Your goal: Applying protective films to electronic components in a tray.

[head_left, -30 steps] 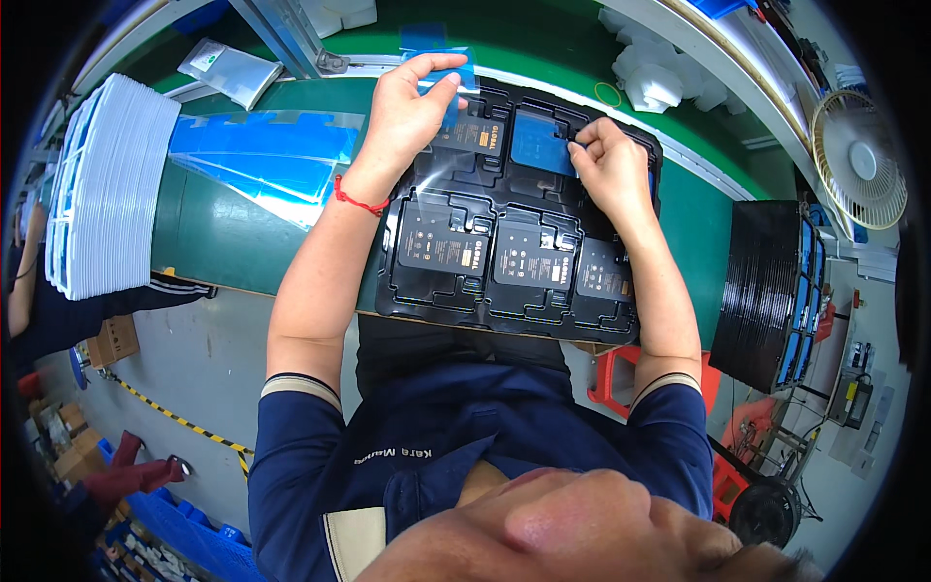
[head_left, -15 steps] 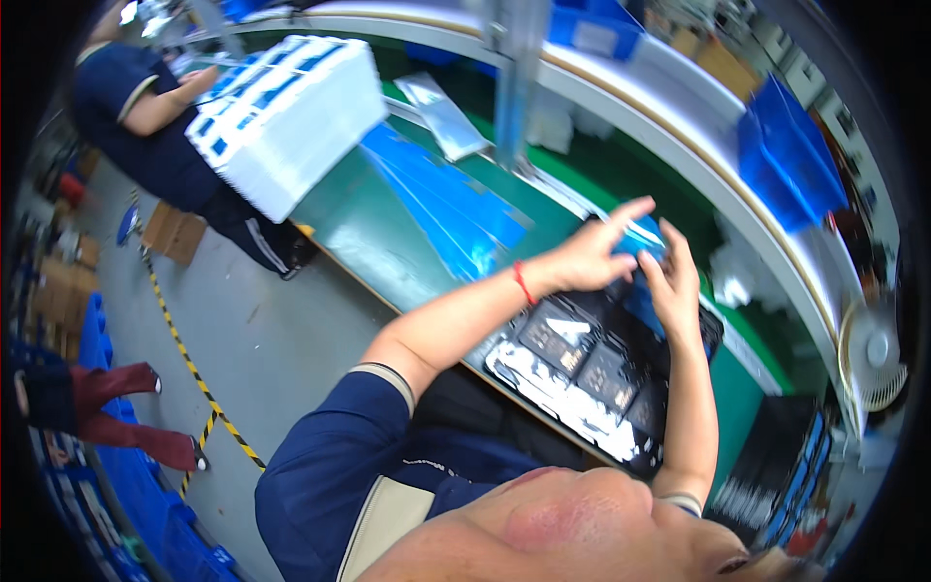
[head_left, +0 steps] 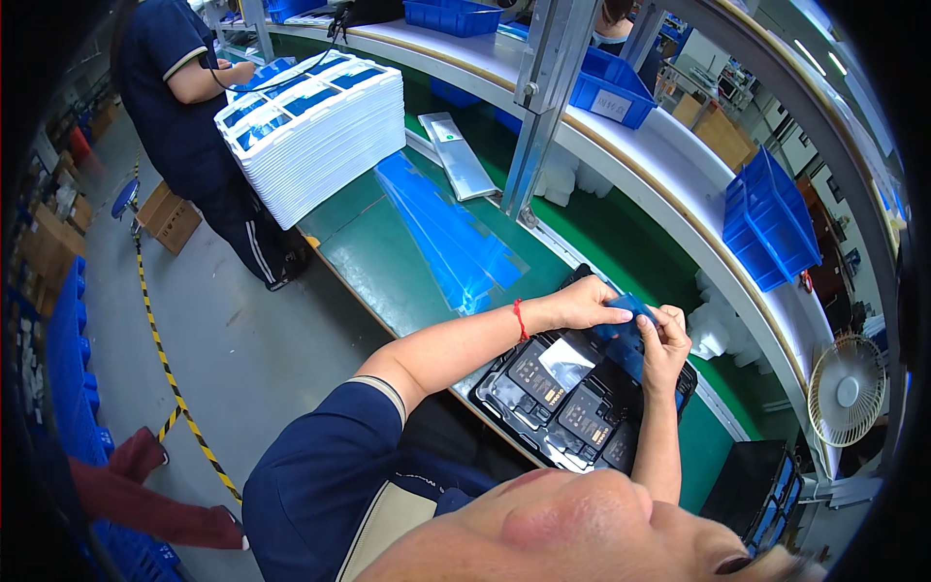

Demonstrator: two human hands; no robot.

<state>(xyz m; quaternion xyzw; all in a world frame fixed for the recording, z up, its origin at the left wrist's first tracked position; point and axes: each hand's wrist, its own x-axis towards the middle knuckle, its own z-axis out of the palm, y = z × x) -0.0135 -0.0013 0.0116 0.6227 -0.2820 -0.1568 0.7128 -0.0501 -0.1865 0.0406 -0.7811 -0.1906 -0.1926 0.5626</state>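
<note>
Both hands on one piece: left hand [head_left: 581, 304] and right hand [head_left: 666, 341] nearly meet, thumbs and forefingers apparently pinching a small blue film [head_left: 630, 306] from either side, clear of the tray. Exact fingertip contact partly hidden. To do it well: grip by the extreme edge, pull slowly and evenly, keep fingers off the faces, don't let it crease or stick to itself. Black tray [head_left: 498, 396] sits just below at 7 o'clock from the hands, on the green worktop [head_left: 388, 281]; dark labelled packs [head_left: 586, 417] lie in its pockets, so wrists should stay high to avoid dragging across them. Fanned blue sheets [head_left: 451, 233] at 10 o'clock, white tray stack [head_left: 325, 160] farther out on the same bearing. Black tray stack [head_left: 742, 490] at 5 o'clock. Blue bin [head_left: 771, 223] at 2, fan [head_left: 848, 390] between 3 and 4.
</note>
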